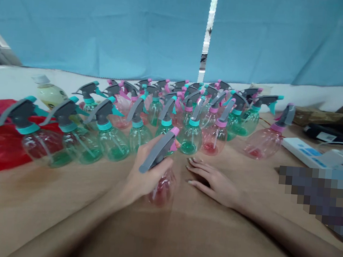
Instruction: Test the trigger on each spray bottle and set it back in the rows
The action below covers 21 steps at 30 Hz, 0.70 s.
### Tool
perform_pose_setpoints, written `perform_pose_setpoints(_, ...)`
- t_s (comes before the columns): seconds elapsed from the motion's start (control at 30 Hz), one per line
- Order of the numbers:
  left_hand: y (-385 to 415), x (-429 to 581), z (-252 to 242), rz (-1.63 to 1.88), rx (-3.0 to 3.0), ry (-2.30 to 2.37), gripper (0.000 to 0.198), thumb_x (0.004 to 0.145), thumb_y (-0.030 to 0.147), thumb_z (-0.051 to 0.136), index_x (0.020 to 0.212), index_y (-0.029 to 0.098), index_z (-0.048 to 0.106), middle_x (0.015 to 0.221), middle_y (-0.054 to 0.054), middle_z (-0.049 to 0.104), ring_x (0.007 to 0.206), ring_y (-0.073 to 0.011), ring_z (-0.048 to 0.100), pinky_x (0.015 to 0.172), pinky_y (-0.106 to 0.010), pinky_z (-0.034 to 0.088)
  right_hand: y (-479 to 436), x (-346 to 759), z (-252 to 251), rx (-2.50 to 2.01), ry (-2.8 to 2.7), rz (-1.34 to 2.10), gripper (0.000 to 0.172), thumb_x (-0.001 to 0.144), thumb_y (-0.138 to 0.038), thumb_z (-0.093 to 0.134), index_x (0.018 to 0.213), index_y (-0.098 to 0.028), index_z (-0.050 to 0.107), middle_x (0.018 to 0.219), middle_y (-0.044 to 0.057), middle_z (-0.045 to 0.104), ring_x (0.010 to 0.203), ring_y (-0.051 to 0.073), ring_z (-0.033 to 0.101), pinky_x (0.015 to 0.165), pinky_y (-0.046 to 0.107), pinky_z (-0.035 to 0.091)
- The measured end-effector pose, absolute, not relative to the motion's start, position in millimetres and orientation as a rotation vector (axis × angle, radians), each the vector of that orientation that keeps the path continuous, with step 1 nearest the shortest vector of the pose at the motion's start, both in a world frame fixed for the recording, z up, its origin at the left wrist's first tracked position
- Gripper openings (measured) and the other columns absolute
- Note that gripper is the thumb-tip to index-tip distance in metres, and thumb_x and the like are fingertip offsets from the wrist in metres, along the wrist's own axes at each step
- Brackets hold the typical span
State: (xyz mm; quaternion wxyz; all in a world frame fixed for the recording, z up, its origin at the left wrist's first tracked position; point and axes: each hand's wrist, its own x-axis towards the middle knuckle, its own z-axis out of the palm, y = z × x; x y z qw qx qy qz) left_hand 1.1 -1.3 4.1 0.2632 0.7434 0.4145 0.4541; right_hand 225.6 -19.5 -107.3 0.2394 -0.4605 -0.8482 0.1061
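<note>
My left hand (150, 170) is wrapped round the neck of a pink spray bottle (163, 189) with a grey trigger head and pink nozzle. The bottle is upright in front of me, at or just above the tabletop; its neck is hidden by my fingers. To its right, my right hand (215, 181) rests palm down on the table, fingers stretched out, holding nothing. Just beyond both hands stand a green spray bottle (190, 140) with a turquoise collar and a pink spray bottle (213, 139).
Several more pink and green spray bottles (113, 143) stand in rows across the wooden table (28, 212). A red plastic bag (4, 143) and a bottle of pale liquid (51, 93) are at left. At right lie a white power strip (302, 150) and a dark object (331, 133).
</note>
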Motion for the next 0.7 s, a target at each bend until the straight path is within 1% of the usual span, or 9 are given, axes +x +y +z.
perform_pose_setpoints(0.1,-0.2,0.1,2.8,1.184,2.07,1.062,0.021,0.068,0.018,0.05,0.083,0.024,0.063,0.064,0.005,0.049,0.053,-0.0116,0.043,0.053,-0.024,0.042,-19.2,226.1,-107.5,-1.268,-2.33,0.288,0.049,0.093,-0.048,0.045,0.133,-0.021,0.05,0.141,0.009,0.047,0.134,0.024,0.038,0.11,0.047,0.033)
perform_pose_setpoints(0.17,-0.6,-0.1,1.5,1.185,2.069,1.07,0.021,0.07,0.018,0.049,0.085,0.024,0.062,0.065,0.005,0.049,0.053,-0.0114,0.043,0.053,-0.024,0.042,-18.9,226.5,-107.7,-1.263,-2.329,0.289,0.049,0.092,-0.048,0.045,0.133,-0.022,0.05,0.141,0.008,0.047,0.134,0.024,0.038,0.11,0.047,0.033)
perform_pose_setpoints(0.33,-2.0,0.5,-0.1,1.209,2.078,1.059,0.019,0.071,0.019,0.05,0.085,0.023,0.061,0.069,0.004,0.054,0.056,-0.0119,0.047,0.056,-0.025,0.045,-17.8,226.7,-108.1,-1.268,-2.342,0.29,0.049,0.093,-0.048,0.044,0.133,-0.02,0.051,0.141,0.008,0.048,0.133,0.023,0.039,0.11,0.046,0.033)
perform_pose_setpoints(0.47,-1.8,0.2,-0.9,1.197,2.086,1.087,0.011,0.073,0.022,0.049,0.079,0.023,0.058,0.066,0.003,0.051,0.061,-0.0139,0.05,0.059,-0.027,0.046,-17.8,226.3,-108.0,-1.264,-2.332,0.295,0.049,0.092,-0.048,0.045,0.133,-0.02,0.051,0.141,0.009,0.047,0.134,0.024,0.038,0.11,0.046,0.033)
perform_pose_setpoints(0.57,-1.4,-0.5,-2.2,1.185,2.093,1.096,0.009,0.075,0.022,0.049,0.08,0.023,0.057,0.067,0.003,0.052,0.063,-0.0143,0.051,0.062,-0.028,0.047,-18.1,226.4,-107.6,-1.26,-2.322,0.305,0.049,0.092,-0.048,0.045,0.132,-0.021,0.051,0.141,0.008,0.047,0.133,0.024,0.038,0.11,0.047,0.033)
perform_pose_setpoints(0.7,-1.0,-0.8,-4.1,1.175,2.073,1.109,0.008,0.075,0.022,0.052,0.081,0.022,0.057,0.069,0.002,0.055,0.063,-0.0144,0.054,0.061,-0.027,0.047,-18.2,226.7,-107.4,-1.25,-2.318,0.314,0.048,0.092,-0.048,0.046,0.132,-0.022,0.051,0.141,0.008,0.048,0.134,0.025,0.038,0.11,0.048,0.033)
